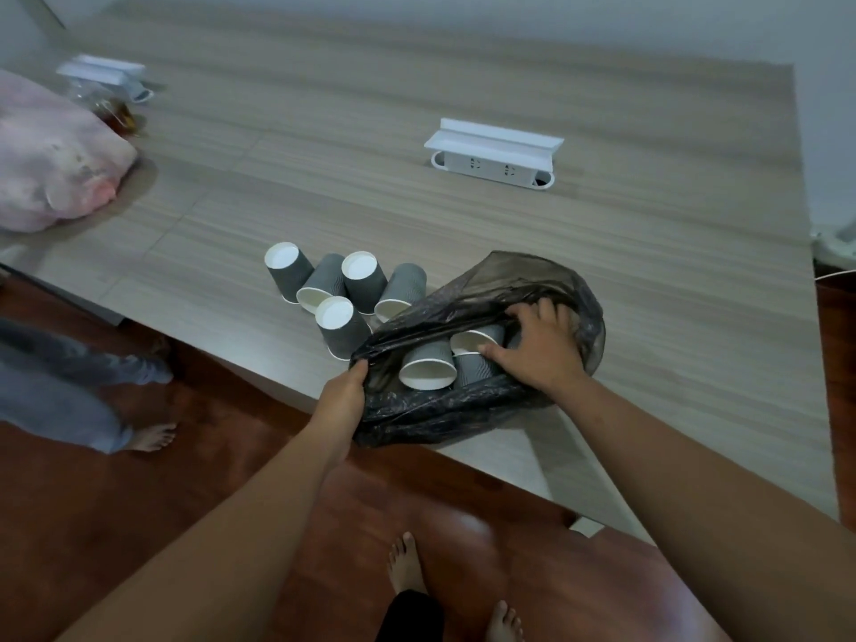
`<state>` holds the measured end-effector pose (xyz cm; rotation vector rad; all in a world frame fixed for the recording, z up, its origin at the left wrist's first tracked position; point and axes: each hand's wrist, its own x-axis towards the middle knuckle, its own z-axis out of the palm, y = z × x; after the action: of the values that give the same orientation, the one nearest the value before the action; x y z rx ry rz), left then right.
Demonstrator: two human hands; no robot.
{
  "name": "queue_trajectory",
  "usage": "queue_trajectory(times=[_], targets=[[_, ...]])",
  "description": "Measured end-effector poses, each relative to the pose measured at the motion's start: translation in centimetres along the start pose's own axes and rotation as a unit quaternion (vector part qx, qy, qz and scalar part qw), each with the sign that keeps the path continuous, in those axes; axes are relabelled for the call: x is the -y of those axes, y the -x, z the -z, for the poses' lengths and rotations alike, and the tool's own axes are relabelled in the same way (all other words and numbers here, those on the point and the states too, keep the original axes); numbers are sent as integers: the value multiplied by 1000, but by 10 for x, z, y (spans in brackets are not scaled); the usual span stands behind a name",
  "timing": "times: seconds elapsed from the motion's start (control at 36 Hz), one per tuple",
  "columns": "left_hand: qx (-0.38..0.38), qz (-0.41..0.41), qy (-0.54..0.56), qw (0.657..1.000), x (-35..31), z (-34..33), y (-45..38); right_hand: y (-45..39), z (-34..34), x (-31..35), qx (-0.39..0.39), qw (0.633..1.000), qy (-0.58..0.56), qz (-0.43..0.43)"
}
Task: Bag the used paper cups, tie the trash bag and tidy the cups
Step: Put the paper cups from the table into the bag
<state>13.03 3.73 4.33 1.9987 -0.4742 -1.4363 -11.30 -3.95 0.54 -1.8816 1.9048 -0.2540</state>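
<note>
Wood-grain bench (463, 95) carries a white pop-up socket box (494, 155) mid-surface, a second one (104, 76) far left, beside a clear bottle (111, 106) and a stuffed pink bag (51, 155). Reddish wooden floor (139, 493).

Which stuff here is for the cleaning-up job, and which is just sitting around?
For the job:
- black trash bag, held open by the left hand
- cups in the bag, right hand reaching in
- five cups on the table

Just sitting around:
- white socket box
- second socket box
- pink bag
- clear bag
</note>
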Motion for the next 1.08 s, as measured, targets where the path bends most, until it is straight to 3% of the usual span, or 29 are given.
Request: queue_trajectory(times=[0.17, 0.42, 0.58, 0.78, 0.97, 1.08], targets=[[-16, 0, -14, 1000, 9, 11, 0, 6, -9, -1, 59, 997, -33, -30], [-21, -4, -17, 1000, 11, 32, -1, -2, 3, 24, -42, 992, -115, 25], [-23, 29, -7, 999, 8, 45, -4, -13, 9, 53, -21, 995, -67, 68], [-18, 9, 27, 999, 12, 49, -8, -36, -1, 94, -45, 981, -130, 137], [-32, 19, 38, 999, 19, 50, -16, -65, -32, 118, 27, 994, 70, 83], [-26, 17, 26, 999, 22, 53, -19, -74, -44, 115, 34, 990, 124, 52]])
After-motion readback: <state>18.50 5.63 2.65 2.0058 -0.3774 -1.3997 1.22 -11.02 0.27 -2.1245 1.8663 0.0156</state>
